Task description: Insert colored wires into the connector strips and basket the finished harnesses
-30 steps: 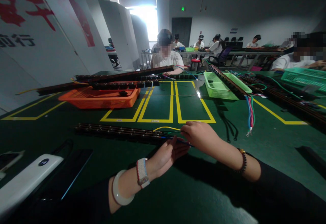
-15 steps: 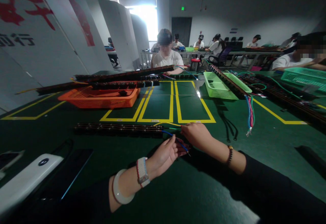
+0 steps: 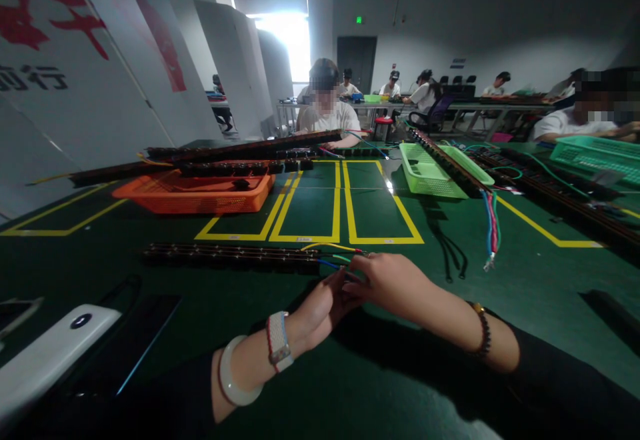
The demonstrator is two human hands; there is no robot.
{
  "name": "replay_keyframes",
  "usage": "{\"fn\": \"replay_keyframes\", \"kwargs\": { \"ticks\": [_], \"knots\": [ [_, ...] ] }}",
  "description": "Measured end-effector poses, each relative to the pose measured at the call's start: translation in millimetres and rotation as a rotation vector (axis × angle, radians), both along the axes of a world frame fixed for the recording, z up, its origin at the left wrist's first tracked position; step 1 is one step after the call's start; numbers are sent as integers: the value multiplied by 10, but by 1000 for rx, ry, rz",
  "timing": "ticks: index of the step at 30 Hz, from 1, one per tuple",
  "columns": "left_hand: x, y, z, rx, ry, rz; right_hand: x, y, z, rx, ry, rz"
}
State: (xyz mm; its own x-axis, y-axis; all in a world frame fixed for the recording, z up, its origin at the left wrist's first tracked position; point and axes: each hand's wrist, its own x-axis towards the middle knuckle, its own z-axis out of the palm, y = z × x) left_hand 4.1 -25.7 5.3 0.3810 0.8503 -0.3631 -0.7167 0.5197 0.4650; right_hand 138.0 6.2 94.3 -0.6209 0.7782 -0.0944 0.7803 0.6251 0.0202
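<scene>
one broad green worktop (image 3: 310,407) carries everything here. long black strip (image 3: 230,257) lies across it, left of and beyond hands. right hand (image 3: 390,287): fingers curled, tips right by left fingertips; contents hidden, cannot tell whether grip closed. left hand (image 3: 320,310): grip pinched on blue wire (image 3: 327,263) from strip's right end. yellow wire (image 3: 330,245), green wire (image 3: 341,257) reach toward right hand.

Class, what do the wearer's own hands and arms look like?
Left hand: ungloved, with a pale wristband edged red and blue, a whitish bangle, then a dark left sleeve.
Right hand: ungloved, with a dark beaded bracelet, one bead golden, then a dark right sleeve.
</scene>
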Motion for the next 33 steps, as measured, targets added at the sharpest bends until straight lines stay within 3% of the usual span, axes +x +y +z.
{"fn": "replay_keyframes", "kwargs": {
  "ticks": [7,12,19,22,26,29,33],
  "knots": [
    [4,-13,-40,58,18,-42,34,20,-85,-73,-41,86],
    [-16,-61,-5,215,86,-181,85,139,-43,-66,-49,56],
    [-18,-95,25,332,253,-332,101,217,-232,-110,-95,71],
    [-14,-88,9,330,252,-330,107,264,-241,-141,1,89],
    [-14,-83,34,325,247,-319,141,425,-301,-52,319,42],
    [-17,-86,69,331,250,-326,191,589,-480,-25,472,68],
    [-20,-88,85,317,238,-321,236,732,-728,-140,512,124]
  ]
}}
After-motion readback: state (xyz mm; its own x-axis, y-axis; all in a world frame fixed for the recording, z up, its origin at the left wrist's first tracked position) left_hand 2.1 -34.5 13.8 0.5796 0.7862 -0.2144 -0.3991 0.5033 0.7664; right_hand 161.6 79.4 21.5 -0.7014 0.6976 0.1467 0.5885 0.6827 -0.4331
